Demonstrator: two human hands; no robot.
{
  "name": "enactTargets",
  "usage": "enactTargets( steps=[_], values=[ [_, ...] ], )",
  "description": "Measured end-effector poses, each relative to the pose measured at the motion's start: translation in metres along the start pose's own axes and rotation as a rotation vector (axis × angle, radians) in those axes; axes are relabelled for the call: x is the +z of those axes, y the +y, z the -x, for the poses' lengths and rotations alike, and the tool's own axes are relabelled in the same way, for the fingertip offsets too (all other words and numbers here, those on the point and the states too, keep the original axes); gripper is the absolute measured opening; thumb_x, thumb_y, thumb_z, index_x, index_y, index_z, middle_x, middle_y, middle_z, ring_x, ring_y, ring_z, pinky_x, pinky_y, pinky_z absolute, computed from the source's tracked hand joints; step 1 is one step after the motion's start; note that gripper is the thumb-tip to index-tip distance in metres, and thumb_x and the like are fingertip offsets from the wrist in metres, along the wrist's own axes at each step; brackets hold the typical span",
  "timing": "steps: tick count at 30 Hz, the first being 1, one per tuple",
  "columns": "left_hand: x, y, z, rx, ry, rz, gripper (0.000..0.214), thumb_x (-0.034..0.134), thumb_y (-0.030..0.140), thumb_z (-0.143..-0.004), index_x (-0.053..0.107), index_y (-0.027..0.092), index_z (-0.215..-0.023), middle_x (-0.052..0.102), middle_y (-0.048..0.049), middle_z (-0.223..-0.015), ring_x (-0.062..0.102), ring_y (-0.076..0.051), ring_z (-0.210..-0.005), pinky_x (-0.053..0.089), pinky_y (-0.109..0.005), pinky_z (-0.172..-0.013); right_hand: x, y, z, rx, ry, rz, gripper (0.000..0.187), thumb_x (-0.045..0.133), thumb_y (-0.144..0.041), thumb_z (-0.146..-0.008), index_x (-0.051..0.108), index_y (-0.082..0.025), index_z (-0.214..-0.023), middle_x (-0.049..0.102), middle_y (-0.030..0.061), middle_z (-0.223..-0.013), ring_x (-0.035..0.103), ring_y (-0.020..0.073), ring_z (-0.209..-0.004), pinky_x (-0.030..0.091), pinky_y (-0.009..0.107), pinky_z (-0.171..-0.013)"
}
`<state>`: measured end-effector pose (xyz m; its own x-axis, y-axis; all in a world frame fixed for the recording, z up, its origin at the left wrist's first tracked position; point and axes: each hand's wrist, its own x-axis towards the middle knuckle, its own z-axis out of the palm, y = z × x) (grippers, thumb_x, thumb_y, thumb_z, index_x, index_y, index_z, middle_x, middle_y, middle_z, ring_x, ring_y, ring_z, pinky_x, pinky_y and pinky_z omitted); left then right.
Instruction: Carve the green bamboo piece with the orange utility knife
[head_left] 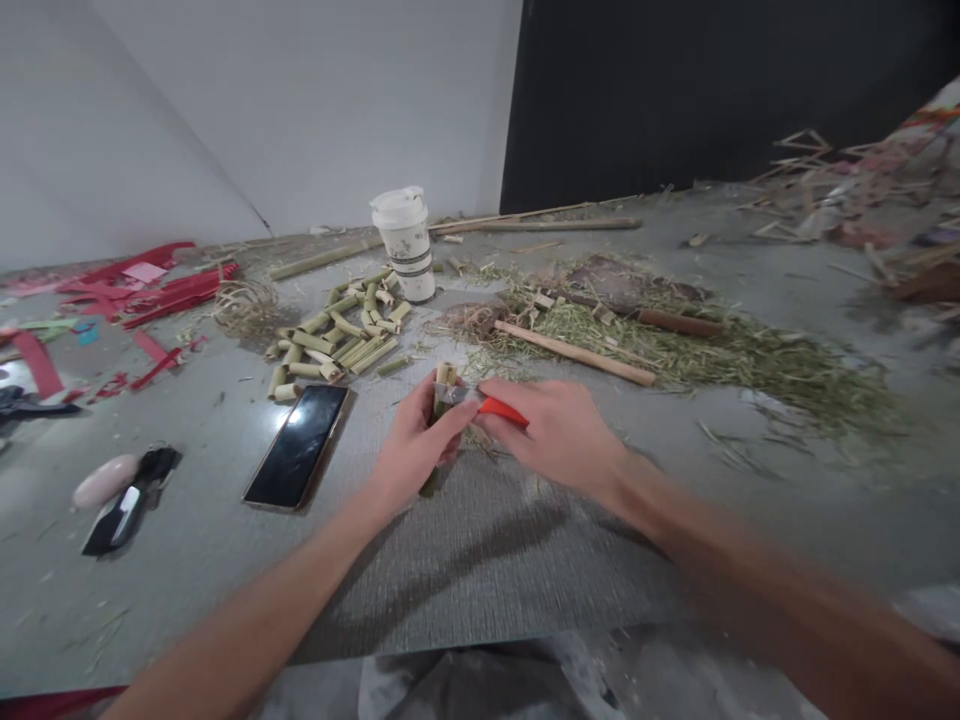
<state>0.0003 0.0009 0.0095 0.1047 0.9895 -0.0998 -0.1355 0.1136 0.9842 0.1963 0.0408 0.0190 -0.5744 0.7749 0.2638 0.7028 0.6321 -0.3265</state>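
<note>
My left hand [417, 440] is closed around a short upright piece of green stem [446, 374], pale at its cut top; it looks like bamboo or reed. The stem's lower end shows beneath my fingers. My right hand [551, 425] grips a tool with a red handle [504, 410], its near part covered by my fingers. Between the two hands, against the stem, lies a thin shiny strip or blade [454, 393] too blurred to make out. The hands almost touch, just above the grey table [450, 570].
Cut stem pieces [352, 330] are heaped beyond my left hand, beside a white paper cup [409, 245]. A phone [298, 447] lies to the left. Green shavings [660, 345], a wooden stick [577, 353] and long stems [555, 225] lie beyond my right hand. Red ribbons [180, 292] lie far left.
</note>
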Motion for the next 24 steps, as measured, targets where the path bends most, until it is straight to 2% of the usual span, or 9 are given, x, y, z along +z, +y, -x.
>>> enactTargets(
  steps=[6,13,24],
  values=[
    [-0.001,0.002,-0.001,0.047,0.013,-0.092,0.035,0.075,0.05,-0.097,0.053,0.023,-0.092,0.04,0.0087,-0.062,0.034,-0.007,-0.049,0.029,-0.019,-0.045,-0.001,0.0,0.002,0.022,0.026,0.041,0.031,0.051,-0.047,-0.11,0.07,-0.025,-0.1,0.073,0.0019,-0.074,0.054,0.0172,-0.062,0.019,0.032,-0.059],
    [-0.005,-0.007,-0.007,0.072,0.084,-0.223,0.038,0.071,0.052,-0.1,0.05,0.024,-0.085,0.045,0.0076,-0.057,0.039,-0.009,-0.046,0.031,-0.02,-0.043,0.003,-0.004,0.005,0.046,0.064,0.129,0.037,0.046,-0.05,-0.112,0.073,-0.026,-0.113,0.08,0.0036,-0.083,0.059,0.0176,-0.062,0.016,0.033,-0.058],
    [0.004,-0.005,-0.002,0.01,0.102,-0.099,0.046,0.072,0.055,-0.098,0.043,0.023,-0.08,0.039,0.0102,-0.057,0.031,-0.005,-0.044,0.025,-0.018,-0.041,0.006,-0.007,0.006,0.056,0.104,0.207,0.032,0.05,-0.049,-0.112,0.073,-0.027,-0.116,0.084,0.003,-0.094,0.066,0.0191,-0.068,0.018,0.033,-0.058]
  ],
)
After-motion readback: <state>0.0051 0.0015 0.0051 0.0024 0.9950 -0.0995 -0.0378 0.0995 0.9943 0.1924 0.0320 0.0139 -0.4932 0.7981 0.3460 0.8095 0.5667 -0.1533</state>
